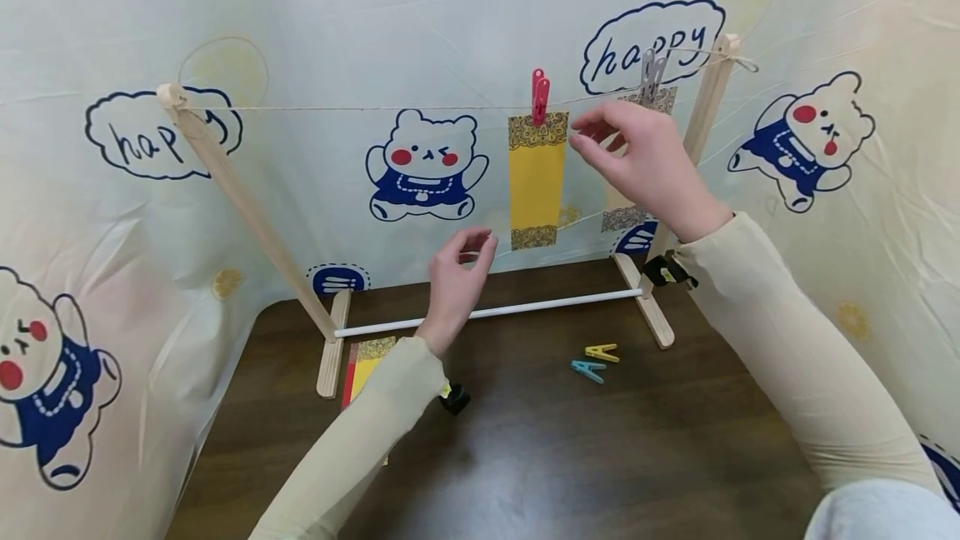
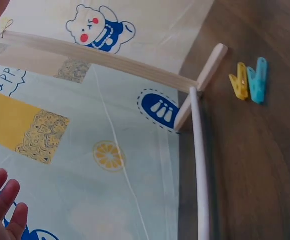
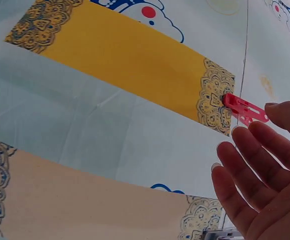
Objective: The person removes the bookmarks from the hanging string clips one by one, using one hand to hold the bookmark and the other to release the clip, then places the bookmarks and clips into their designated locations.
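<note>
A yellow card (image 1: 537, 190) with lace-patterned ends hangs from the string (image 1: 360, 108), held by a red clothespin (image 1: 540, 98). Just right of it, my right hand (image 1: 637, 152) is raised with its fingers loosely bent and nothing in them. Behind that hand hangs a beige card (image 1: 622, 198) under a grey clothespin (image 1: 652, 77), partly hidden by the hand. My left hand (image 1: 459, 282) is lower, left of the yellow card's bottom end, its fingers loosely curved and holding nothing. The right wrist view shows the red clothespin (image 3: 244, 109) near my right thumb and fingertips.
Wooden posts (image 1: 247, 211) carry the string at both sides, joined low down by a white rod (image 1: 555, 305). A yellow clothespin (image 1: 602, 352) and a blue clothespin (image 1: 588, 370) lie on the dark table (image 1: 525, 457). More cards (image 1: 371, 350) lie at left, partly under my left sleeve.
</note>
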